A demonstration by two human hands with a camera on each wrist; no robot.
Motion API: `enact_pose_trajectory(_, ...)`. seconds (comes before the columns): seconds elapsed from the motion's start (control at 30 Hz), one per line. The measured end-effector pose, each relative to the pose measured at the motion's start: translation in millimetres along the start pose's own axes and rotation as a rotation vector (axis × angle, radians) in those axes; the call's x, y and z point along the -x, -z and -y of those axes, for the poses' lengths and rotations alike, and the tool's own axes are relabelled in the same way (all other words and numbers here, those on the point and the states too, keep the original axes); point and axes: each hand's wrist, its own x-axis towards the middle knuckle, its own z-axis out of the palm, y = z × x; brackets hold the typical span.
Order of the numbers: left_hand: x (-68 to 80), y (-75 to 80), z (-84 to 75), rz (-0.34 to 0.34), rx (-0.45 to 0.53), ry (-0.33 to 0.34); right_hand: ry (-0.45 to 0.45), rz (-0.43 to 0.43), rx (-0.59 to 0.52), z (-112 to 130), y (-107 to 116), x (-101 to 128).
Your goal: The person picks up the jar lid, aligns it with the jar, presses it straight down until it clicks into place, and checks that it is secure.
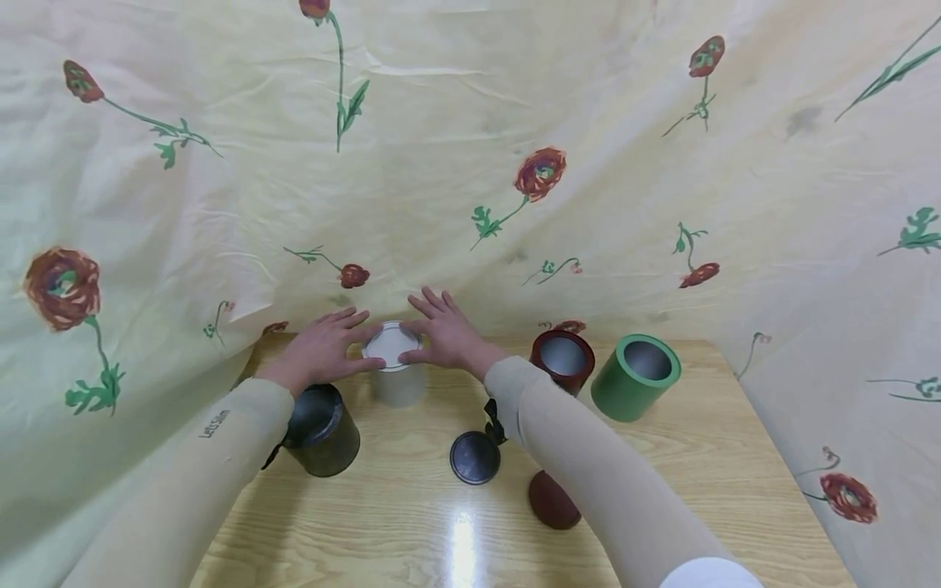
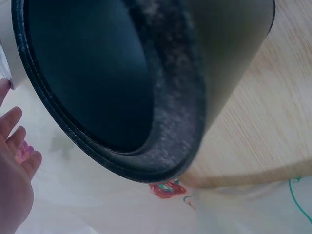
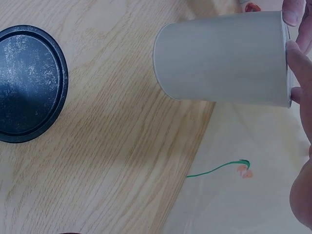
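A white canister (image 1: 399, 389) stands near the back of the table, with a white lid (image 1: 392, 345) on its top. My left hand (image 1: 323, 349) touches the left side of the lid's rim with thumb and index finger, the other fingers spread. From the opposite side, my right hand (image 1: 453, 333) lays its thumb and index finger along the rim, fingers straight and fanned out. In the right wrist view, fingertips meet the top edge of the canister (image 3: 224, 58). An uncovered black canister (image 1: 327, 437) stands just below my left wrist and fills much of the left wrist view.
Right of my right forearm stand an uncovered dark red canister (image 1: 569, 382) and an uncovered green canister (image 1: 620, 394). A black lid (image 1: 474, 457) and a dark red lid (image 1: 551, 500) lie on the wooden table (image 1: 397, 523). Flowered cloth (image 1: 441, 204) hangs behind the table.
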Motion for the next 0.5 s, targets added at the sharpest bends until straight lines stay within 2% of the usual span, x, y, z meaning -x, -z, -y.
enact_pose_trajectory(0.23,-0.5,-0.4,0.5,0.032,0.013,0.027,-0.007,-0.012,-0.008,1.9,-3.2,-1.6)
enact_pose_trajectory(0.5,-3.4,10.1,-10.2,0.101,0.032,0.096,-0.017,-0.008,-0.013,4.1,-0.1,-1.9)
